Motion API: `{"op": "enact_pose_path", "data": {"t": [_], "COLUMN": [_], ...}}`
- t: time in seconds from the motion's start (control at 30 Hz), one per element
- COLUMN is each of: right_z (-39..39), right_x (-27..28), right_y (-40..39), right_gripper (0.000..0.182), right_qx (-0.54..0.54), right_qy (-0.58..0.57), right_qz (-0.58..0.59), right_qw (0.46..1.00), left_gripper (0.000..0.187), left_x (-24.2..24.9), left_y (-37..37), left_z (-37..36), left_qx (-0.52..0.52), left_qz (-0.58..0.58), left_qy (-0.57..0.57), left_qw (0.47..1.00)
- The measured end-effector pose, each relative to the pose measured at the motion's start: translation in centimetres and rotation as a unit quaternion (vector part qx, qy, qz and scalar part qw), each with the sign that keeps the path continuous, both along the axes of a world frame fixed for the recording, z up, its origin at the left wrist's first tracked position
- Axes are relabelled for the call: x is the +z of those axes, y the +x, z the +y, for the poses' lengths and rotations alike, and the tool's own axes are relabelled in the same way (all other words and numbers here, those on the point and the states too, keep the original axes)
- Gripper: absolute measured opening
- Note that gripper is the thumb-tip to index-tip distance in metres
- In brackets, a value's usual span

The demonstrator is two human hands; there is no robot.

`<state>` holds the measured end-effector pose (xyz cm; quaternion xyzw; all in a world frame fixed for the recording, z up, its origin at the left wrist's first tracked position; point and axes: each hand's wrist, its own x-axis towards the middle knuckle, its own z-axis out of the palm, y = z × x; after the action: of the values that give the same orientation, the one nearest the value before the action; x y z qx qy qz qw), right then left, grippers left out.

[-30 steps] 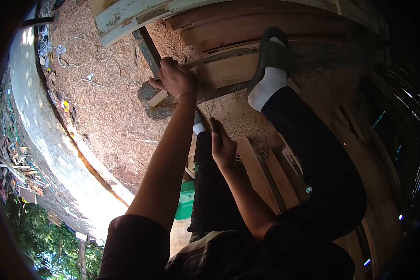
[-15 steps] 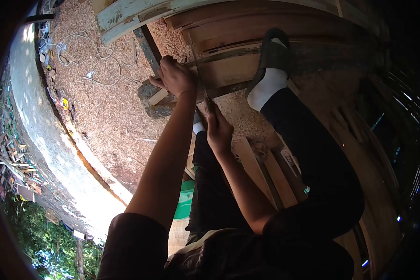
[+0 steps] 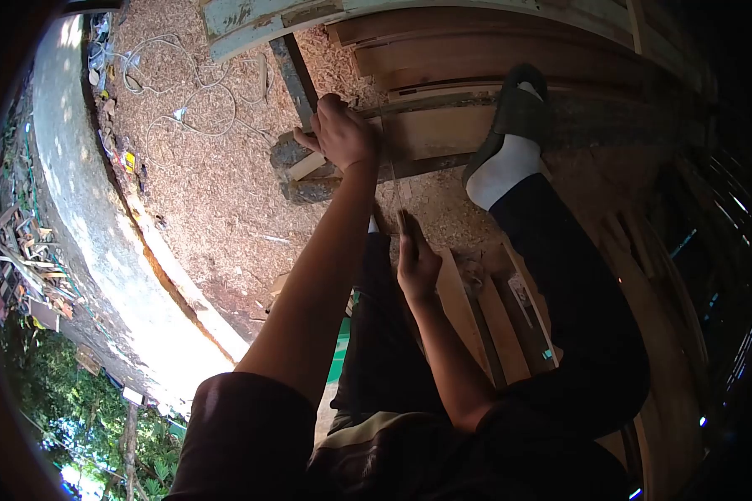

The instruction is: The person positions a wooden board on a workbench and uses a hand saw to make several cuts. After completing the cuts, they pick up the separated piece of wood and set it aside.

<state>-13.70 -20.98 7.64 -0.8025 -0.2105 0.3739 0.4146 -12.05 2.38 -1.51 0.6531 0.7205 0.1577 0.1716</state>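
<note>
My left hand (image 3: pixel 339 138) bears down on the end of a wooden board (image 3: pixel 439 131), its fingers curled over the far side and its thumb out to the left. The board lies across a rough, dark timber bench (image 3: pixel 309 191). Closer to my body, my right hand (image 3: pixel 419 265) is closed round the handle of a saw (image 3: pixel 395 177). The thin blade is blurred and runs up from that hand to the board, just right of my left hand. A foot in a dark shoe (image 3: pixel 522 113) rests on the board's right part.
Wood shavings (image 3: pixel 217 200) and a loose cord (image 3: pixel 194 129) cover the ground at left. Long planks (image 3: pixel 493 54) lie beyond the bench. More planks (image 3: pixel 501 321) are near my right forearm, and a green container (image 3: pixel 339 351) shows beside my leg.
My right hand has drawn the saw back toward my body. My left hand keeps its place on the board. The whole view has shifted slightly, so the scene sits further right.
</note>
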Motion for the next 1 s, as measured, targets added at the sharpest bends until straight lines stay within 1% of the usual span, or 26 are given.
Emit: {"op": "enact_pose_path", "data": {"t": [0.03, 0.07, 0.1, 0.17, 0.2, 0.23, 0.3, 0.33, 0.37, 0.4, 0.43, 0.47, 0.5, 0.53, 0.57, 0.6, 0.67, 0.7, 0.73, 0.77, 0.8, 0.83, 0.87, 0.9, 0.97, 1.0], "right_z": [4.2, 10.5, 9.9, 6.6, 1.4, -0.9, -2.9, -1.3, 2.8, 8.3, 10.9, 10.0, 7.1, 1.7, -1.1, -0.8, -1.0, 2.4, 8.1, 10.8, 8.9, 6.0, 3.2, 0.3, -4.2, -2.0], "right_x": [0.6, 4.2, 3.9, 1.3, -1.5, -0.5, 0.5, -0.6, -0.4, 1.2, 2.3, 1.6, 0.4, -0.3, -0.4, 0.2, 1.4, 2.3, 3.2, 3.7, 2.9, 0.9, -0.5, -0.7, -0.4, 0.5], "right_y": [1.8, 4.6, 4.2, 2.7, 0.2, -0.5, -0.3, 0.0, 1.6, 3.7, 4.5, 4.1, 3.0, 0.8, -0.2, 0.1, 0.5, 1.8, 3.8, 4.7, 3.9, 2.8, 1.5, 0.6, -0.4, 0.2], "right_gripper": [0.04, 0.041, 0.041, 0.042, 0.043, 0.043, 0.043, 0.043, 0.043, 0.043, 0.043, 0.04, 0.04, 0.04, 0.039, 0.039, 0.04, 0.04, 0.041, 0.043, 0.043, 0.042, 0.042, 0.042, 0.042, 0.043], "right_qx": [0.0, 0.027, 0.029, -0.004, 0.02, 0.021, 0.006, 0.027, 0.029, 0.05, 0.067, 0.05, 0.052, 0.038, 0.026, 0.028, 0.002, 0.002, 0.022, 0.041, 0.04, 0.038, 0.033, 0.031, 0.028, 0.024], "right_qy": [-0.025, -0.228, -0.228, -0.109, 0.024, 0.022, -0.002, 0.023, 0.021, -0.105, -0.229, -0.157, -0.154, -0.056, 0.045, 0.047, -0.019, -0.02, -0.125, -0.229, -0.232, -0.118, -0.003, -0.003, 0.009, 0.009], "right_qz": [-0.005, 0.122, 0.121, 0.044, -0.121, -0.12, -0.015, -0.079, -0.079, -0.006, 0.067, 0.036, 0.035, -0.055, -0.146, -0.148, -0.025, -0.028, 0.03, 0.09, 0.09, 0.01, -0.071, -0.073, -0.03, -0.026], "right_qw": [1.0, 0.966, 0.966, 0.993, 0.992, 0.992, 1.0, 0.996, 0.996, 0.993, 0.969, 0.986, 0.986, 0.996, 0.988, 0.988, 0.999, 0.999, 0.991, 0.968, 0.968, 0.992, 0.997, 0.997, 0.999, 0.999], "left_gripper": [0.009, 0.009, 0.009, 0.008, 0.008, 0.008, 0.009, 0.009, 0.009, 0.009, 0.009, 0.009, 0.01, 0.01, 0.01, 0.011, 0.011, 0.011, 0.011, 0.011, 0.011, 0.011, 0.011, 0.011, 0.011, 0.011], "left_x": [-0.1, 0.0, 0.1, 0.0, 0.0, 0.2, 0.4, 0.4, 0.3, 0.3, 0.2, 0.2, -0.1, -0.1, -0.1, 0.0, 0.2, 0.3, 0.4, 0.4, 0.4, 0.4, 0.3, 0.2, 0.2, 0.2], "left_y": [0.2, 0.1, 0.0, 0.1, -0.1, -0.1, 0.2, 0.1, 0.2, 0.0, -0.1, -0.2, 0.0, -0.2, -0.3, -0.1, -0.1, 0.1, 0.1, 0.1, 0.0, 0.1, 0.0, 0.1, 0.1, 0.2], "left_z": [0.4, 0.1, 0.2, 0.5, 0.1, -0.3, 0.2, 0.2, 0.3, 0.2, -0.2, -0.4, 0.0, -0.3, -0.4, 0.0, 0.2, 0.2, 0.3, 0.4, 0.2, 0.3, 0.3, 0.2, 0.5, 0.4], "left_qx": [0.004, 0.007, 0.009, 0.013, 0.008, 0.009, 0.012, 0.01, 0.003, -0.002, 0.001, 0.0, 0.0, -0.002, -0.005, -0.006, -0.002, 0.003, 0.004, 0.009, 0.011, 0.01, 0.005, 0.003, 0.01, 0.014], "left_qz": [-0.002, -0.009, -0.016, -0.016, -0.014, -0.013, -0.016, -0.015, -0.016, -0.015, -0.012, -0.018, -0.028, -0.027, -0.021, -0.016, -0.015, -0.015, -0.016, -0.024, -0.033, -0.035, -0.025, -0.015, -0.017, -0.019], "left_qy": [0.003, 0.002, 0.004, 0.002, -0.008, -0.01, -0.004, -0.007, -0.006, -0.005, -0.008, 0.001, 0.014, 0.01, 0.005, 0.003, 0.001, -0.001, -0.005, -0.008, -0.011, -0.01, 0.003, 0.014, 0.009, 0.001], "left_qw": [1.0, 1.0, 1.0, 1.0, 1.0, 1.0, 1.0, 1.0, 1.0, 1.0, 1.0, 1.0, 1.0, 1.0, 1.0, 1.0, 1.0, 1.0, 1.0, 1.0, 0.999, 0.999, 1.0, 1.0, 1.0, 1.0]}}
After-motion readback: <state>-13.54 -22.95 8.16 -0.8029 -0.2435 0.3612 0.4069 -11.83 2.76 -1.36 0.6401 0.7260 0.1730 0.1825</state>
